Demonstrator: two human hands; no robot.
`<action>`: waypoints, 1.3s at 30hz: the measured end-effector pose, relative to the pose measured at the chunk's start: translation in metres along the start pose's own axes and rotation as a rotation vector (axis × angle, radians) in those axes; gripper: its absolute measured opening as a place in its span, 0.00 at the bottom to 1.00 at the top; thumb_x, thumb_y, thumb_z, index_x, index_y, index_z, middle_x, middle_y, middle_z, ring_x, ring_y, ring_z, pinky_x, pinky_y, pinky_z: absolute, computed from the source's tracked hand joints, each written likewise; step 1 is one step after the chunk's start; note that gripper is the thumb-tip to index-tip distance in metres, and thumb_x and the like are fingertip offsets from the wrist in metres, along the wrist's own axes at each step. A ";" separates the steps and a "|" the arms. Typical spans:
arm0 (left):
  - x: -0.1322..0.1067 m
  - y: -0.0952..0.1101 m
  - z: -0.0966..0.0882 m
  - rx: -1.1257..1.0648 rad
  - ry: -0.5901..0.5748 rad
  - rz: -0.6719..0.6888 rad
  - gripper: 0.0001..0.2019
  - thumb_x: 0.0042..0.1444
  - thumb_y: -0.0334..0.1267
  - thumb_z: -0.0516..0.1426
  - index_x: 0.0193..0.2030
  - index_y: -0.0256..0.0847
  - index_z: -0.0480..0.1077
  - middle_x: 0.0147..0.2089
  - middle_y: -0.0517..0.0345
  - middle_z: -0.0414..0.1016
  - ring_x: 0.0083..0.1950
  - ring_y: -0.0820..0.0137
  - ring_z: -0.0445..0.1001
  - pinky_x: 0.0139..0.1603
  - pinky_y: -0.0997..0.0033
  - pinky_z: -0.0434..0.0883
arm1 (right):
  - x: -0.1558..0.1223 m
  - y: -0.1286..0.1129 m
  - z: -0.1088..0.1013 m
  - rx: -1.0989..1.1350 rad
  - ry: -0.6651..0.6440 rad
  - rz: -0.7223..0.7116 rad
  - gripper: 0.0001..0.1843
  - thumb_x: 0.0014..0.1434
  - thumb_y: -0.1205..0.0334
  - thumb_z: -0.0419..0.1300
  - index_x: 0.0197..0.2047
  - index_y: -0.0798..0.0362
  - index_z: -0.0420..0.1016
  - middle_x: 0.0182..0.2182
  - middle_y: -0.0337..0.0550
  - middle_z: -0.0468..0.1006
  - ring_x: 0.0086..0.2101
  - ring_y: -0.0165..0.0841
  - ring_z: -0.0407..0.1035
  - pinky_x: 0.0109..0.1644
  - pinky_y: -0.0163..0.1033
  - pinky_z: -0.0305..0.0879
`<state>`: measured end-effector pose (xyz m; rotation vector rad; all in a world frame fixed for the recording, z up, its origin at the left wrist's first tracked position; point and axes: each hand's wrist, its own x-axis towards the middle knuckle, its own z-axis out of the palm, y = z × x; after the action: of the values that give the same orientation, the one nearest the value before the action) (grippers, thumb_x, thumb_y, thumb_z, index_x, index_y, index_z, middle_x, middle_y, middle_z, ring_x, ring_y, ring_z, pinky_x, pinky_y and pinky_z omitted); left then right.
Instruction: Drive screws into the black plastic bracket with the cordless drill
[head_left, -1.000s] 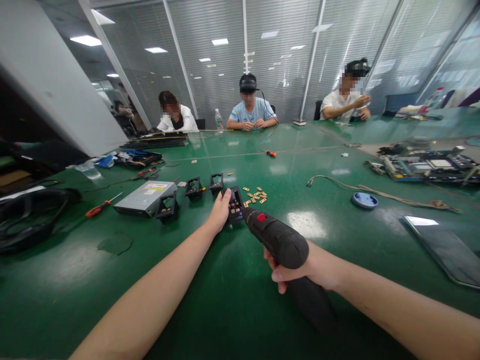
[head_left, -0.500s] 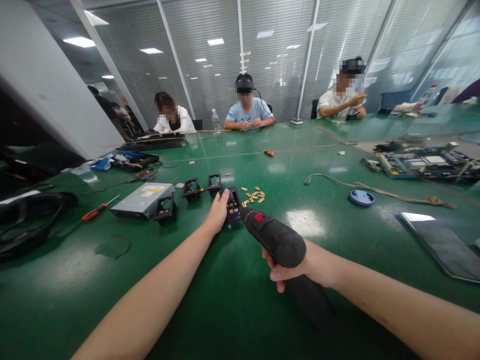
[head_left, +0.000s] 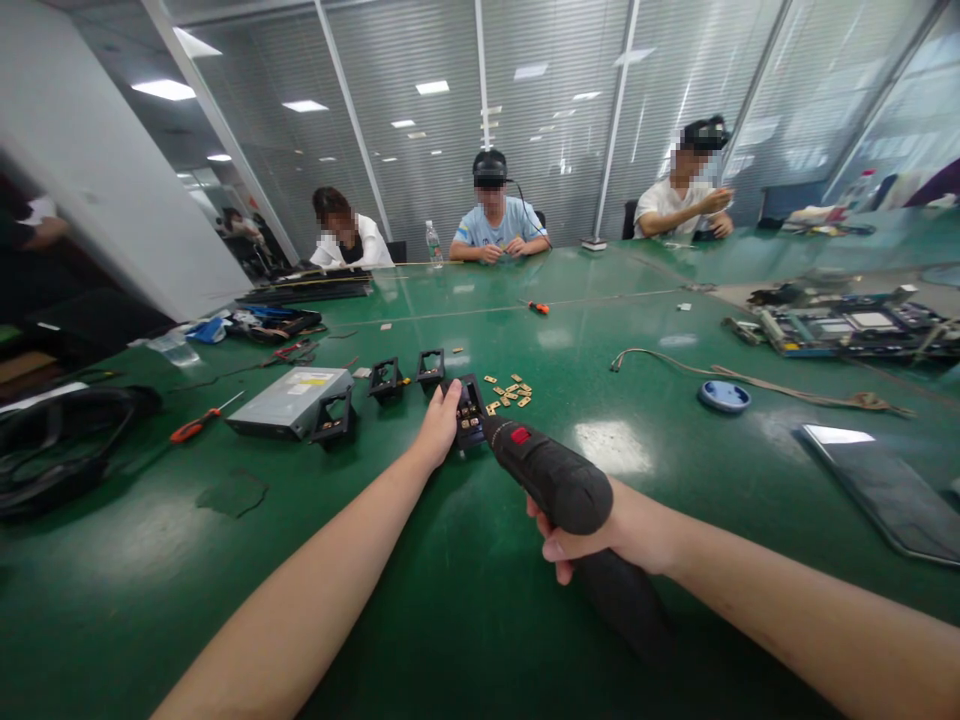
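Observation:
My left hand (head_left: 439, 425) is closed on the left side of a black plastic housing (head_left: 471, 432) with small metal terminals inside, steadying it on the green table. Wrapped round the grip of a black cordless drill (head_left: 551, 475) with a red switch is my right hand (head_left: 574, 545). The drill's nose points at the housing's right side; whether its tip touches is hidden. Several small brass plates (head_left: 514, 390) lie loose just behind the housing. To its left stand similar black frames, one (head_left: 430, 368) close behind my left hand and another (head_left: 385, 380) farther left.
A third black frame (head_left: 334, 420) leans by a silver disc drive (head_left: 291, 400). An orange screwdriver (head_left: 196, 428) lies left, another (head_left: 538, 308) farther back. To the right are a blue round lid (head_left: 724, 396), a cable (head_left: 765, 385), a phone-like slab (head_left: 885, 490) and circuit boards (head_left: 855, 325). Three people sit opposite.
The view has shifted very slightly. Both hands, the drill and the housing keep nearly the same places.

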<state>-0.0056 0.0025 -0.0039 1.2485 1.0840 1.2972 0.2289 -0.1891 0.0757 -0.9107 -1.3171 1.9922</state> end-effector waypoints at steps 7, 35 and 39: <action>-0.002 0.003 0.003 -0.108 -0.015 -0.059 0.27 0.61 0.64 0.61 0.54 0.44 0.71 0.46 0.53 0.84 0.42 0.63 0.84 0.47 0.59 0.82 | 0.000 0.002 0.000 0.005 0.013 -0.004 0.24 0.43 0.61 0.81 0.34 0.56 0.71 0.28 0.34 0.76 0.24 0.33 0.79 0.29 0.34 0.72; -0.002 0.001 0.002 -0.075 0.010 -0.046 0.26 0.62 0.63 0.61 0.55 0.44 0.73 0.45 0.53 0.84 0.44 0.62 0.84 0.50 0.59 0.82 | 0.000 0.003 -0.003 0.011 0.001 0.008 0.24 0.42 0.61 0.83 0.34 0.56 0.73 0.28 0.37 0.79 0.25 0.34 0.80 0.29 0.34 0.74; -0.001 -0.001 0.002 -0.041 0.015 -0.030 0.27 0.62 0.64 0.60 0.55 0.44 0.73 0.48 0.52 0.84 0.46 0.62 0.84 0.50 0.60 0.82 | 0.001 0.003 -0.002 0.010 -0.001 0.001 0.24 0.42 0.62 0.82 0.34 0.56 0.73 0.28 0.36 0.78 0.25 0.34 0.80 0.29 0.34 0.73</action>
<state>-0.0039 0.0018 -0.0046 1.1893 1.0780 1.3016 0.2303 -0.1883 0.0723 -0.9061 -1.3064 1.9989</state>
